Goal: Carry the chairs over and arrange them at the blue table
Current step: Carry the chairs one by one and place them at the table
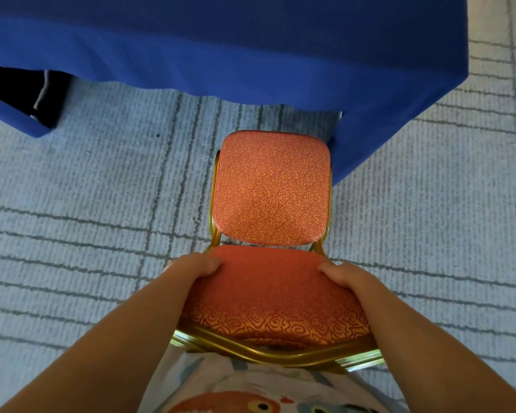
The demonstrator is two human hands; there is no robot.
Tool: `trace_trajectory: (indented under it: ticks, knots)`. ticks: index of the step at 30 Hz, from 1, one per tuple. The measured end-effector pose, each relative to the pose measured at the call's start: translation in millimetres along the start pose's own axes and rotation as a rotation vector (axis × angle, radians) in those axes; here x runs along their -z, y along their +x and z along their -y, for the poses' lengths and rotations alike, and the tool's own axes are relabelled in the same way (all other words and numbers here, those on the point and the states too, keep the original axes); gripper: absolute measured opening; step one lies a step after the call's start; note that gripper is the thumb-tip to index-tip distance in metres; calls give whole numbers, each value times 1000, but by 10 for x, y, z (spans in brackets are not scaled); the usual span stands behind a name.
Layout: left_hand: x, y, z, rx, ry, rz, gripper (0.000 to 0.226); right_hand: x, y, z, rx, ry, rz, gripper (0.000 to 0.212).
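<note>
Chair [271, 198] beside the blue table [221, 40], left hand [197, 266] and right hand [343, 275] gripping its cushion edges.

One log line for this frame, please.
left hand: grips red chair cushion side | right hand: grips opposite side | blue table: ahead, chair near its corner

The chair [271, 189] is in the centre of the frame, over the floor [72, 234]. The desk [221, 55] spans the top, just behind the chair. The left grip [200, 266] and the right grip [340, 275] hold the chair's lower pad at its two sides.
</note>
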State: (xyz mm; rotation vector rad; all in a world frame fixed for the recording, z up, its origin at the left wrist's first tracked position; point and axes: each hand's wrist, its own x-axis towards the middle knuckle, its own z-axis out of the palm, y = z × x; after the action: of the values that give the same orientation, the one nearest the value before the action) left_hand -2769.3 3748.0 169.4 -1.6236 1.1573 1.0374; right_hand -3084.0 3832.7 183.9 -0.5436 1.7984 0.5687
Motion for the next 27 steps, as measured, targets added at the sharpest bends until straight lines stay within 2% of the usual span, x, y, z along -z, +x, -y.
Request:
trace_trajectory:
  ticks: [10,15,19,23,27]
  knots:
    - [96,-137,-27,-49,-36,85,84,-12,-21,-22,-60,71,107,85]
    - [212,-355,-64,-83,-70,114,72,14,-220,54,-22,134,126,64]
    - [366,-391,-24,-93,-47,117,77,63,-226,129,-11,126,168,67]
    - [553,-297,17,-80,-47,146,93,212,-247,205,-28,101,186,76]
    - [777,-318,-57,-86,-61,131,92,446,-265,319,-18,106,157,77]
